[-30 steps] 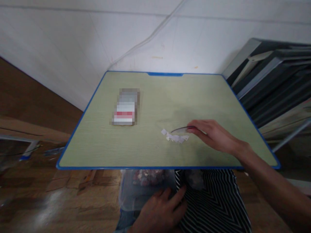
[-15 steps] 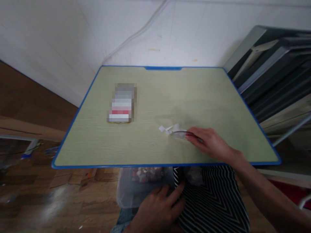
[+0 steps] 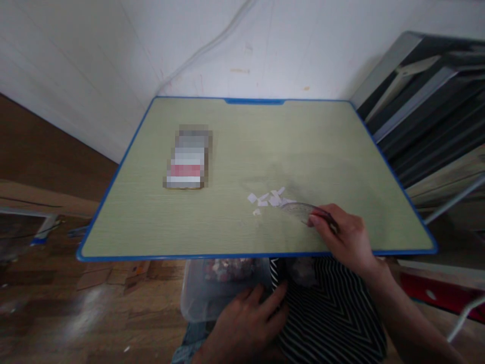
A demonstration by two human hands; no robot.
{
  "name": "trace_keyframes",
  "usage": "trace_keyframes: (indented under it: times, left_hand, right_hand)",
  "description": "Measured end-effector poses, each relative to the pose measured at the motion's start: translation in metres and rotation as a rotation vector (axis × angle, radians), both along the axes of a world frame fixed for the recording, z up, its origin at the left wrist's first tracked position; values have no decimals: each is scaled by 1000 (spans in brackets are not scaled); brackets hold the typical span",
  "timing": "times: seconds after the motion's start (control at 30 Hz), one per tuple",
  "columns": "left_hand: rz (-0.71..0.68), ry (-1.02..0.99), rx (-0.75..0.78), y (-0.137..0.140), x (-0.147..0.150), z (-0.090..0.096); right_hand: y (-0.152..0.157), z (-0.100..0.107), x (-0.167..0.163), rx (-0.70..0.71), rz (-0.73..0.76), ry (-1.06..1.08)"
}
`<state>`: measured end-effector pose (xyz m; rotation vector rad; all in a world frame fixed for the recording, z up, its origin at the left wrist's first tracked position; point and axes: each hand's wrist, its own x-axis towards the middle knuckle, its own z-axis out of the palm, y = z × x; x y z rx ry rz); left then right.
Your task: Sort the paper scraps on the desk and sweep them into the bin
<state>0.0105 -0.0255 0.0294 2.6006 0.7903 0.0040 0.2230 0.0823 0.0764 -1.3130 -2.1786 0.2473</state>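
Note:
My right hand [image 3: 344, 235] is closed on a thin, clear, curved piece with a dark edge [image 3: 301, 211]; its exact kind I cannot make out. The tip of this piece points left, at a loose cluster of small white paper-like scraps [image 3: 275, 199] lying on the pale green tabletop [image 3: 235, 151]. Below the front edge, my left hand [image 3: 250, 318] rests low over my lap with its fingers apart. It lies between a clear plastic tub [image 3: 197, 296] and a black-and-white striped cloth [image 3: 333, 308], and nothing shows in its fingers.
A blurred-out phone-like slab [image 3: 187, 159] lies on the left of the table. A blue rim [image 3: 159, 258] runs round the tabletop. Behind stands a white wall [image 3: 295, 45] with a cable [image 3: 215, 43]. Dark folded panels [image 3: 428, 96] lean at the right.
My right hand has drawn back to the right with the clear piece, and more of the white scraps now show on the table. My left hand stays in place.

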Motion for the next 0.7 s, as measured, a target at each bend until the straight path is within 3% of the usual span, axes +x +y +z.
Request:
trace_keyframes:
  times: [0.3, 0.53, 0.7]
  left_hand:
    - [5, -2, 0, -2, -1, 0]
    - [0, 10, -30, -1, 0, -1]
    - [1, 9, -25, -1, 0, 0]
  right_hand:
    - [20, -3, -27, -5, 147, -84]
    - [18, 14, -18, -13, 85, -123]
    - [26, 6, -25, -46, 158, -94]
